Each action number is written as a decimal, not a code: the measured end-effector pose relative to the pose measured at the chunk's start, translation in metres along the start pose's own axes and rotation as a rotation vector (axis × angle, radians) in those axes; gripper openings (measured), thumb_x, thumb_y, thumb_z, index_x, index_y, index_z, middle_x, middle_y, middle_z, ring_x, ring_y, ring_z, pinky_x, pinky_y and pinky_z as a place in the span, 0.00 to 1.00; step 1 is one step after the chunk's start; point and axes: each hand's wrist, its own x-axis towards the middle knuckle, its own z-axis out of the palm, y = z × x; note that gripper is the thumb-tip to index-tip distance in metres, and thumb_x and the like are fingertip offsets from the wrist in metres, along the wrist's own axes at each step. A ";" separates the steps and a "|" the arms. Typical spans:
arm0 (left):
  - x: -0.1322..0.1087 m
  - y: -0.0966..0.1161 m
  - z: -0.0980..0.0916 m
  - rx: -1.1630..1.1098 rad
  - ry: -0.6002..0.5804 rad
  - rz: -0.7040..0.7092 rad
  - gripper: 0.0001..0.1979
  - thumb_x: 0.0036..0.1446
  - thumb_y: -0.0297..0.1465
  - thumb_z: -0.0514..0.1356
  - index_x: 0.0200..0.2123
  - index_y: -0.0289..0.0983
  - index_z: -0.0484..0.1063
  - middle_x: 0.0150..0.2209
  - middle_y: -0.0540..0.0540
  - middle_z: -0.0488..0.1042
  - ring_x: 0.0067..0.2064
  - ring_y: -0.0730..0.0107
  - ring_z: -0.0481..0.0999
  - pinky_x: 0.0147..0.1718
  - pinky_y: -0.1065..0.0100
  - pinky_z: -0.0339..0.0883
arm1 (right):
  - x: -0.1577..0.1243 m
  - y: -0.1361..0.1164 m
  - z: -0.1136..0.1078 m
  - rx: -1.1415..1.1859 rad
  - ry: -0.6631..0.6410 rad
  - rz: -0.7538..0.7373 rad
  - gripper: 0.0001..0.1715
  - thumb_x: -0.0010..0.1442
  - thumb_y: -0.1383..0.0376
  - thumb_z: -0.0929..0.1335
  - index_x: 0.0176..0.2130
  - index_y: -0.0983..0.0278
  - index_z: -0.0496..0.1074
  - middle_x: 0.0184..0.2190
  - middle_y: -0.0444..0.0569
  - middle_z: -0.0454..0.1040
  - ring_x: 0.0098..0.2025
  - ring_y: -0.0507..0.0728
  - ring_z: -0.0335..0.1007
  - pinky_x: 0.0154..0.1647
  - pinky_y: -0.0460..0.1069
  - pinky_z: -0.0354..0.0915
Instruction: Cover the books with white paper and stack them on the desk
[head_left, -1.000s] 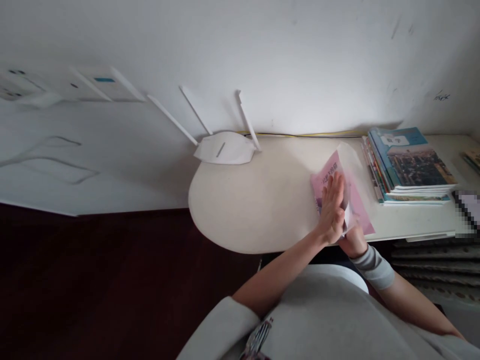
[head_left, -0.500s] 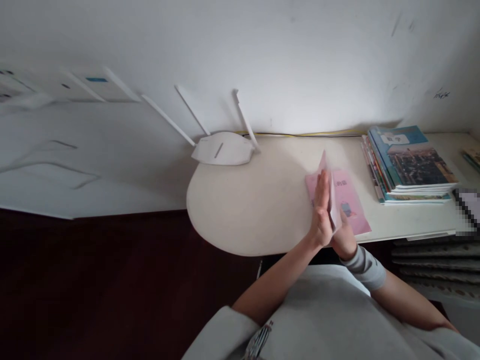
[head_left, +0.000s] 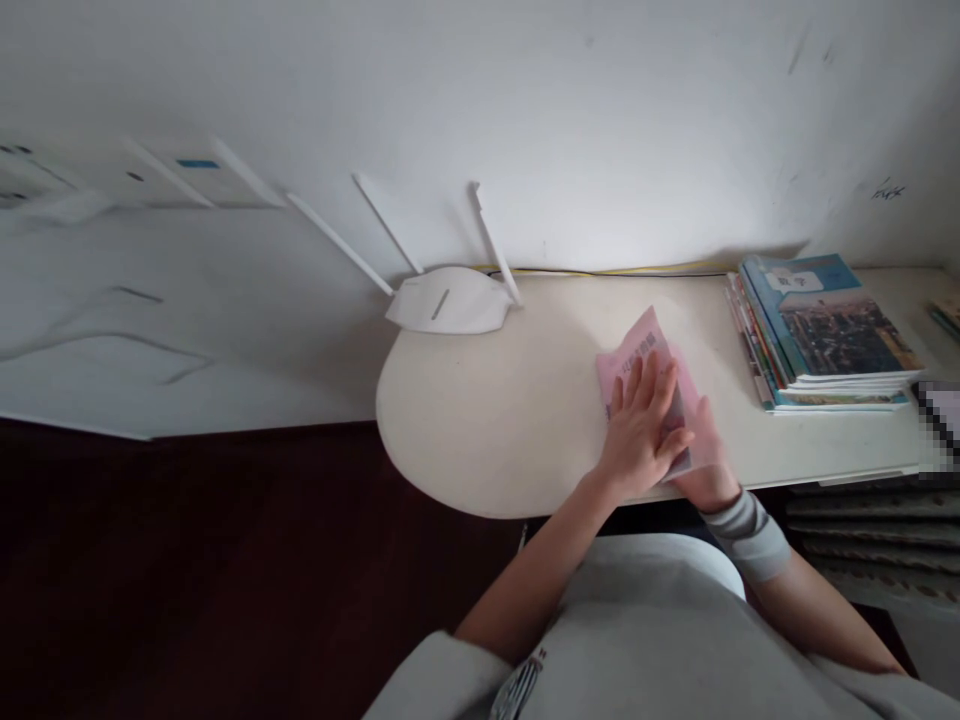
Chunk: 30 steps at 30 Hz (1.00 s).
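Observation:
A thin pink booklet (head_left: 639, 350) lies closed on the cream desk (head_left: 517, 420), near the front edge. My left hand (head_left: 641, 425) rests flat on its cover with the fingers stretched out. My right hand (head_left: 709, 465) sits at the booklet's lower right corner, mostly hidden under the left hand and the booklet; its fingers seem to grip that edge. A grey cuff covers the right wrist.
A white router (head_left: 450, 300) with three antennas stands at the back left of the desk. A stack of books (head_left: 817, 335) lies to the right, by the wall. A yellow cable (head_left: 637, 268) runs along the back edge. Dark floor lies to the left.
The booklet's cover stood upright between my hands, then was pressed down. My left hand went from edge-on to lying flat on the closed cover.

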 end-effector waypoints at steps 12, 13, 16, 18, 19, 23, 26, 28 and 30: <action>0.015 -0.011 0.003 0.336 -0.321 0.015 0.40 0.55 0.56 0.42 0.63 0.37 0.48 0.65 0.35 0.48 0.65 0.45 0.43 0.57 0.38 0.39 | 0.018 0.001 -0.110 -0.668 0.146 0.069 0.28 0.52 0.63 0.65 0.53 0.63 0.63 0.29 0.46 0.71 0.24 0.52 0.65 0.29 0.50 0.65; 0.021 -0.018 -0.004 0.355 -0.303 -0.013 0.38 0.56 0.54 0.42 0.63 0.37 0.48 0.65 0.36 0.48 0.65 0.46 0.43 0.57 0.39 0.39 | 0.020 0.004 -0.112 -0.813 0.120 0.052 0.23 0.53 0.65 0.63 0.49 0.64 0.67 0.29 0.47 0.72 0.25 0.53 0.66 0.31 0.51 0.65; 0.039 -0.044 -0.023 0.435 -0.295 -0.130 0.31 0.60 0.49 0.43 0.61 0.37 0.51 0.64 0.36 0.49 0.65 0.48 0.45 0.57 0.43 0.43 | 0.023 0.010 -0.113 -1.157 0.077 -0.011 0.19 0.54 0.69 0.60 0.44 0.66 0.71 0.33 0.52 0.72 0.33 0.56 0.68 0.39 0.52 0.64; 0.046 -0.057 -0.034 0.476 -0.355 -0.143 0.26 0.61 0.44 0.46 0.58 0.37 0.57 0.61 0.36 0.56 0.62 0.50 0.53 0.55 0.49 0.51 | 0.027 0.009 -0.111 -1.307 0.017 -0.037 0.20 0.57 0.70 0.58 0.46 0.66 0.70 0.37 0.53 0.71 0.36 0.56 0.69 0.40 0.50 0.63; 0.047 -0.062 -0.038 0.499 -0.373 -0.135 0.24 0.61 0.43 0.48 0.55 0.36 0.60 0.59 0.37 0.61 0.60 0.52 0.58 0.54 0.53 0.54 | 0.030 0.009 -0.109 -1.372 -0.018 -0.046 0.20 0.58 0.70 0.58 0.47 0.65 0.70 0.38 0.54 0.71 0.37 0.56 0.69 0.40 0.50 0.63; 0.027 -0.057 -0.048 0.648 -0.316 -0.173 0.20 0.60 0.43 0.49 0.46 0.35 0.67 0.45 0.39 0.71 0.47 0.56 0.69 0.47 0.58 0.58 | 0.058 0.006 -0.103 -1.549 -0.196 -0.095 0.20 0.62 0.69 0.56 0.47 0.62 0.71 0.40 0.54 0.70 0.38 0.56 0.68 0.39 0.48 0.62; -0.004 -0.041 -0.052 0.750 -0.253 -0.305 0.22 0.60 0.45 0.48 0.41 0.32 0.68 0.40 0.36 0.71 0.44 0.53 0.70 0.43 0.58 0.59 | 0.084 0.000 -0.097 -1.635 -0.229 -0.154 0.20 0.62 0.68 0.58 0.52 0.64 0.67 0.46 0.56 0.69 0.45 0.58 0.66 0.43 0.49 0.61; -0.026 -0.032 -0.056 0.774 -0.247 -0.415 0.23 0.60 0.45 0.46 0.40 0.31 0.68 0.39 0.35 0.71 0.41 0.54 0.72 0.41 0.58 0.61 | 0.095 -0.007 -0.093 -1.675 -0.112 -0.182 0.23 0.62 0.65 0.59 0.56 0.65 0.63 0.51 0.58 0.66 0.49 0.61 0.63 0.45 0.51 0.60; -0.041 -0.032 -0.061 0.754 -0.272 -0.525 0.23 0.60 0.45 0.47 0.40 0.31 0.68 0.39 0.36 0.71 0.37 0.56 0.73 0.36 0.60 0.62 | 0.098 -0.013 -0.088 -1.664 0.020 -0.168 0.25 0.63 0.61 0.59 0.58 0.66 0.60 0.51 0.58 0.66 0.49 0.62 0.63 0.43 0.51 0.60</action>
